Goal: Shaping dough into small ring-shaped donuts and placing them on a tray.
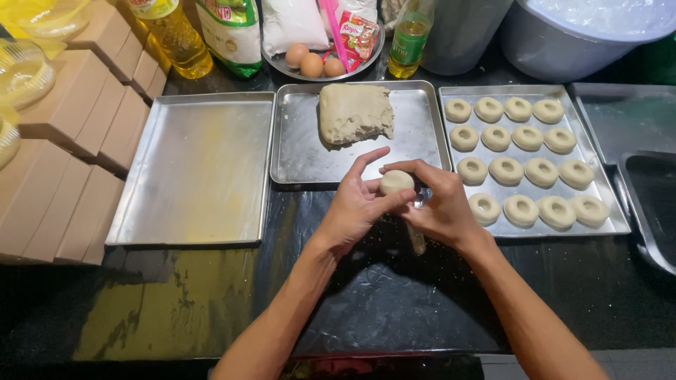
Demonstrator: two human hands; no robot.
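Over the black counter (394, 309), just in front of the middle tray (296, 162): both hands are on one small dough ball (396, 181). Left hand (355, 207) cups it from below and the side, fingers curled, thumb against it. Right hand (440, 204) closes over the other side, fingertips on the ball. Neither hand is open; both grip the same piece. A thin pale stick (417, 239) shows under the right hand; can't tell whether it is held.

Step in hand, as I read it: shaping a portion, ball still solid, no centre hole yet.

Context:
- Middle tray holds the bulk dough slab (354, 112), well apart from the ball.
- Right tray (611, 211) carries rows of finished rings (521, 210); the front row has room at its left end.
- Left tray (197, 169) has nothing on it.
- Eggs (313, 62), oil bottles (176, 35) and bags at the back, brown boxes (70, 141) at left.

Next move likely needs a hole pressed through the centre, then a short carry right to the ring tray. Soft dough, so light pressure or it deforms.
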